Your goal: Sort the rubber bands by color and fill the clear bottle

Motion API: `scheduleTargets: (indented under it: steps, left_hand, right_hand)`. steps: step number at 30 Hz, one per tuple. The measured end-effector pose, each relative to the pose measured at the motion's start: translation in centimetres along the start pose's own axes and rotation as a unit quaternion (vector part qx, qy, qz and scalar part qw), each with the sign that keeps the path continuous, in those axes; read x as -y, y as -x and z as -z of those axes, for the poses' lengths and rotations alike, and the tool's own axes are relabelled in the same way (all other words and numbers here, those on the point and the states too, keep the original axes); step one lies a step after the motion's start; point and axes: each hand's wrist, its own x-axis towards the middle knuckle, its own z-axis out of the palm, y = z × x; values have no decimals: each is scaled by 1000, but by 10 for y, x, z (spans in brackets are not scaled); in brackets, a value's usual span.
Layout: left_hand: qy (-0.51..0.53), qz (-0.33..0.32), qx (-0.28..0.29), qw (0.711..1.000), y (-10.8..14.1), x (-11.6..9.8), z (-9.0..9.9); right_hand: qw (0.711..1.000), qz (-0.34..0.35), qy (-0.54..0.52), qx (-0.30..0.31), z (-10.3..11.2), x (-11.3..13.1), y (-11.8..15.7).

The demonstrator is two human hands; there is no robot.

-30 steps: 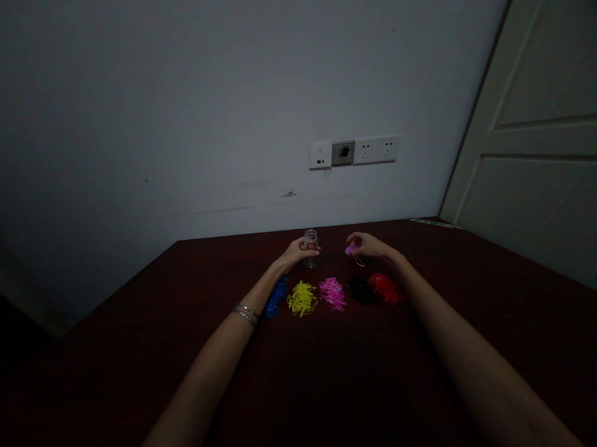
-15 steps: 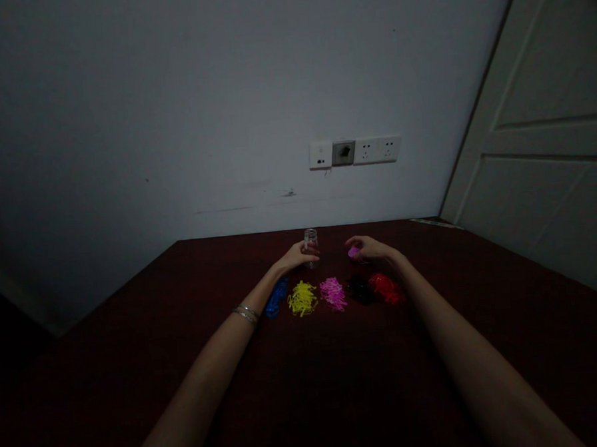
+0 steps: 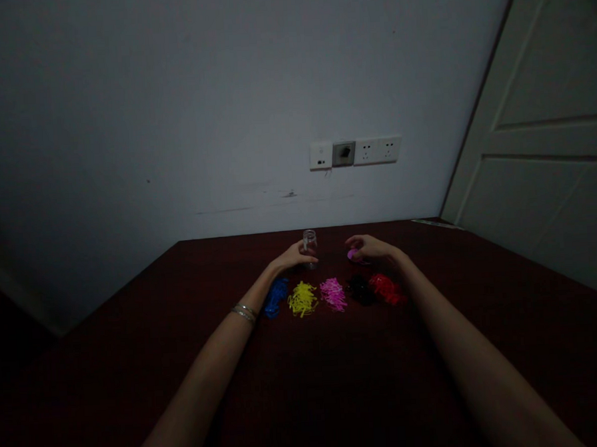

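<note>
A small clear jar [image 3: 310, 240] with a threaded, uncovered mouth stands upright toward the back of the table. My left hand [image 3: 293, 255] is closed around it, thumb across the front. To the right, my right hand [image 3: 369, 247] pinches a round pink lid [image 3: 351, 255] low over the tabletop; the fingers partly cover it. In front of the hands lies a row of small thin bands: a blue pile [image 3: 276, 298], a yellow pile [image 3: 302, 298], a pink pile [image 3: 333, 294], a black pile [image 3: 361, 290] and a red pile [image 3: 387, 289].
The dark red table [image 3: 327, 382] meets a pale wall [image 3: 223, 121] at its back edge. Wall sockets [image 3: 376, 151] sit above the table. A white panelled door [image 3: 539, 137] rises on the right. The light is dim.
My right hand has lowered the lid slightly and tilted it. The left hand and the jar have shifted very slightly left in view. The piles look the same.
</note>
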Motion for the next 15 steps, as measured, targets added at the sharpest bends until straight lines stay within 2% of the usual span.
scheduleTargets:
  steps: [3, 5, 10, 12, 15]
  left_hand:
    - [-8, 29, 68, 997, 7, -14, 21]
    - [-15, 54, 62, 996, 12, -21, 38]
    - [-42, 59, -83, 994, 24, -18, 70]
    - [-38, 58, -149, 986, 29, -10, 75]
    - [-6, 57, -216, 975, 36, 6, 76]
  right_hand:
    - [999, 13, 40, -15, 5, 10, -4]
    - [997, 42, 63, -14, 9, 24, -6]
    - [989, 122, 71, 54, 7, 90, 8]
    - [980, 168, 69, 87, -6, 120, 20]
    - [960, 232, 106, 118, -39, 154, 35]
